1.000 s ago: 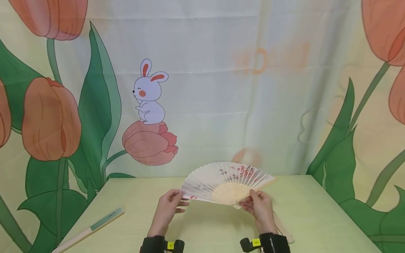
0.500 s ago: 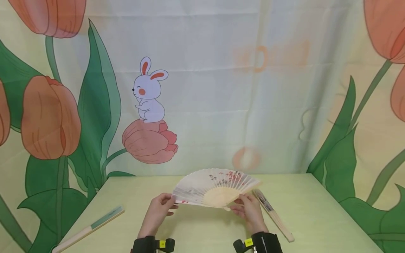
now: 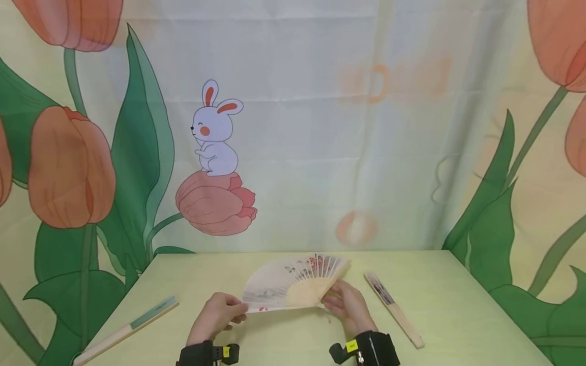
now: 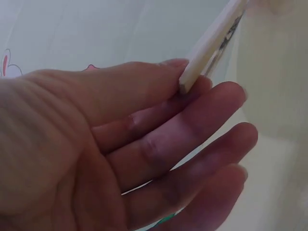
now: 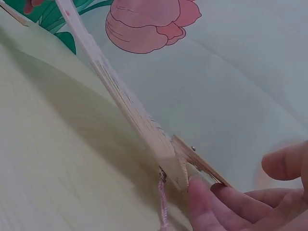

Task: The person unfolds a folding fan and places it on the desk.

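Note:
A partly spread folding fan [image 3: 304, 292], white with red blossoms and dark writing, is held low over the table between both hands. My left hand [image 3: 215, 312] pinches its left end; in the left wrist view, thumb and index finger grip the pale outer stick [image 4: 204, 55] while the other fingers stay loosely bent. At the lower right my right hand [image 3: 346, 305] holds the fan near its pivot. In the right wrist view, fingertips [image 5: 199, 192] are at the pivot and the right outer stick, with the thumb lifted apart. A pink cord [image 5: 162, 204] hangs from the pivot.
One closed folding fan with a green end [image 3: 128, 330] lies on the table [image 3: 274, 345] at the left. Another closed fan, dark-patterned [image 3: 394, 310], lies right of my right hand. Behind the table hangs a cloth [image 3: 297, 127] printed with tulips and a rabbit.
Both hands and the fan have moved left and lower. The fan's spread has narrowed, its right edge drawing inward. The closed fan at the right, partly covered before, is now fully visible.

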Available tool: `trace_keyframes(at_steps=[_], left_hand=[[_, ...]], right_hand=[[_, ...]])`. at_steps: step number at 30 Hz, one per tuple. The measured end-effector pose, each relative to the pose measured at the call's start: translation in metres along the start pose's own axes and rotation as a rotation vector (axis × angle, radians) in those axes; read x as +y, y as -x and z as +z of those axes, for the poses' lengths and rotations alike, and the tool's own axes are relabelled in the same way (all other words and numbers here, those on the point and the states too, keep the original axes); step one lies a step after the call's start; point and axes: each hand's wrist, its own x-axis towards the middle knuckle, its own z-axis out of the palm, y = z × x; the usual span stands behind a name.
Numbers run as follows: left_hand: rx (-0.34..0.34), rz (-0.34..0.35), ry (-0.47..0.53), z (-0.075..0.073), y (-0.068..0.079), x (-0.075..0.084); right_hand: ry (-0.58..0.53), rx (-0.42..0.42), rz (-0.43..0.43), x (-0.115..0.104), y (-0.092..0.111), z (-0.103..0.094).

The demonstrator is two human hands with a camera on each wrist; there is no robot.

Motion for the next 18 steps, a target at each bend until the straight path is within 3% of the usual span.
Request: trace_keyframes(at_steps=[7, 18], left_hand=[[-0.059, -0.034, -0.029, 0.0002, 0.0021, 0.0009], [-0.043, -0.079, -0.077, 0.0014, 0.0015, -0.0008]], right_hand=[[0.007, -0.027, -0.003, 0.0046, -0.0019, 0.0025], [-0.05, 0.014, 0.031, 0.0014, -0.0055, 0.0016]])
